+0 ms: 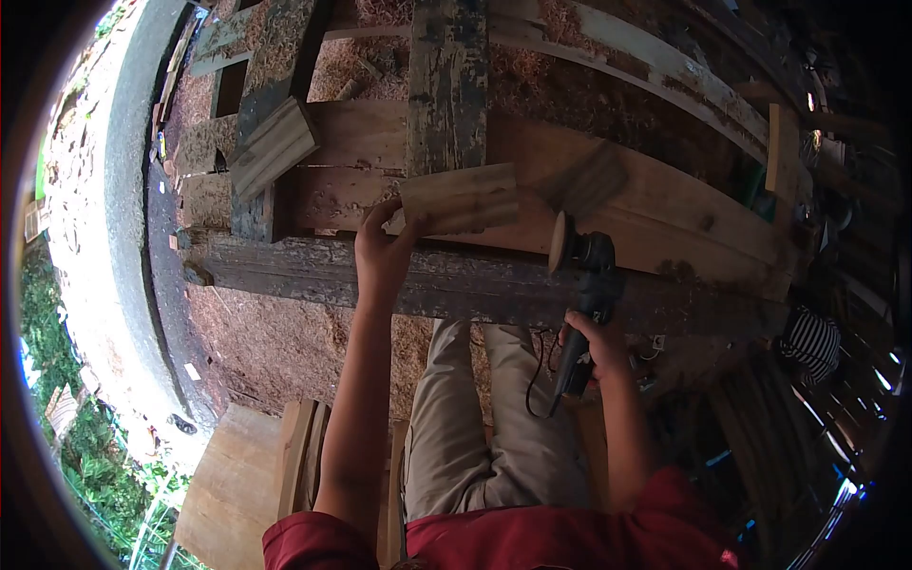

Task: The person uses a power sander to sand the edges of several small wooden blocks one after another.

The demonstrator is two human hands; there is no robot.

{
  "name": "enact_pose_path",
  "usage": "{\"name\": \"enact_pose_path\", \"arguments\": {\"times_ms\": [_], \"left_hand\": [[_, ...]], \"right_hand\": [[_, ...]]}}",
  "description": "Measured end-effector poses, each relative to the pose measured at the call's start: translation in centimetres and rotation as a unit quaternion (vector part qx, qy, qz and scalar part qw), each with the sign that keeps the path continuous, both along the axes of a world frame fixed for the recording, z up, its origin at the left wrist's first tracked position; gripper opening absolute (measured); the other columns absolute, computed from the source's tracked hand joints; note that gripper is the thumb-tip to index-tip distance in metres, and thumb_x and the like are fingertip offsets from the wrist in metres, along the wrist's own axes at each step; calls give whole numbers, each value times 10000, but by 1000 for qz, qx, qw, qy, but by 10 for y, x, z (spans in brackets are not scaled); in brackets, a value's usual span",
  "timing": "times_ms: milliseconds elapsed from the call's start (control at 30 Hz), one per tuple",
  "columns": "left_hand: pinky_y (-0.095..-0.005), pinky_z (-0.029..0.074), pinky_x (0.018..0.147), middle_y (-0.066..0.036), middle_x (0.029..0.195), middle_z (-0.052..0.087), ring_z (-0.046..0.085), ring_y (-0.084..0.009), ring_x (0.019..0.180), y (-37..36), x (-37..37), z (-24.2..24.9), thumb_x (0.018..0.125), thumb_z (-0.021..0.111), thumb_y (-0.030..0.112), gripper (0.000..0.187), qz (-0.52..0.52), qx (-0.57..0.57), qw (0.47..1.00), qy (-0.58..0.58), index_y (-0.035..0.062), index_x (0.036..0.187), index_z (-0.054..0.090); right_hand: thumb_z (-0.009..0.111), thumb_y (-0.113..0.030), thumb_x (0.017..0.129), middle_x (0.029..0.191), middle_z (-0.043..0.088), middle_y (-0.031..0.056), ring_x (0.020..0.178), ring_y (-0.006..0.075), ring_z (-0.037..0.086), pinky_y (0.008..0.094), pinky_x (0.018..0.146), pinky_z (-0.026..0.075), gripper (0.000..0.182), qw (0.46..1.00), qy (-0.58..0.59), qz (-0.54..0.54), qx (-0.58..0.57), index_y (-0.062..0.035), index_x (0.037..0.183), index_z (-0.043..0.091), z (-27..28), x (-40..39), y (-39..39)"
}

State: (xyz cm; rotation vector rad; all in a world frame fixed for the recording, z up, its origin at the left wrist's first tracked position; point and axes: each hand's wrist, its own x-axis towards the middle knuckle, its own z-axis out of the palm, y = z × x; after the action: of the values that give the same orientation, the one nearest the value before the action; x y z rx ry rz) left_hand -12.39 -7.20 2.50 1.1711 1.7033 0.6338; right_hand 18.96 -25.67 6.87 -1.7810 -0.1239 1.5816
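Left hand [382,255] pinches a small wood block [460,199] on the plank desk [665,214]; right hand [597,344] wraps a disc sander [581,285] just beside it, sanding apparently unfinished.

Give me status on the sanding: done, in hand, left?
Done: hard to judge; a similar wood block lies aside on the planks, its finish unclear. In hand: the left hand holds a small wood piece on the dark beam; the right hand grips the sander, its disc beside the piece, not touching. Left: apparently the sanding of this piece.
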Motion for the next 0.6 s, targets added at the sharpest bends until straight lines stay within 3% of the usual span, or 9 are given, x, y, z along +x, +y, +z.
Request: {"name": "enact_pose_path", "arguments": {"times_ms": [67,100,200,300,400,467,600], "left_hand": [[-399,533,1056,-197,1224,765,716,-275,1178,3,-1,1,955,871,258,509,-21,34,999,24,-58,1318,705],[-389,537,1044,-189,1208,769,719,-261,1161,3,-1,1,959,865,240,486,-32,51,998,36,-58,1308,704],[-370,549,1012,-176,1224,762,717,-228,1148,1,0,-1,978,817,126,387,-17,100,993,-60,-30,1306,682],[-355,552,994,-162,1218,754,720,-211,1125,3,14,48,992,748,13,334,-13,130,981,-145,-12,1311,651],[-368,568,976,-162,1203,744,737,-231,1118,11,26,107,1009,690,-38,310,-120,233,965,15,-3,1311,631],[-396,577,963,-164,1194,742,745,-272,1103,18,32,124,1004,687,-40,299,-164,255,952,45,8,1296,642],[-454,583,947,-171,1193,740,745,-351,1095,33,33,115,974,704,-41,309,-281,261,919,90,25,1272,660]], "right_hand": [[846,-54,889,858,718,99,680,229,739,411,640,624,399,1000,10,-12,-8,-41,1199,594,-2,-2,-1],[846,-56,889,862,720,99,684,228,740,413,645,626,391,1000,6,-16,-1,-40,1191,598,-1,-3,-2],[849,-58,888,878,724,99,696,227,742,416,657,629,387,1000,1,-27,16,-36,1184,601,15,-8,4],[854,-50,880,901,725,101,701,226,741,418,661,627,420,999,-4,-39,32,-32,1206,591,20,-8,0],[857,-35,869,910,725,101,701,222,738,415,657,621,436,996,-13,-63,66,-26,1211,587,23,-10,-5],[856,-26,865,907,724,99,703,217,737,412,655,616,437,994,3,-76,80,-22,1210,587,28,-11,-7],[853,-22,864,909,728,93,713,204,735,391,666,609,397,993,0,-88,75,-18,1175,607,33,-15,-9]]}}
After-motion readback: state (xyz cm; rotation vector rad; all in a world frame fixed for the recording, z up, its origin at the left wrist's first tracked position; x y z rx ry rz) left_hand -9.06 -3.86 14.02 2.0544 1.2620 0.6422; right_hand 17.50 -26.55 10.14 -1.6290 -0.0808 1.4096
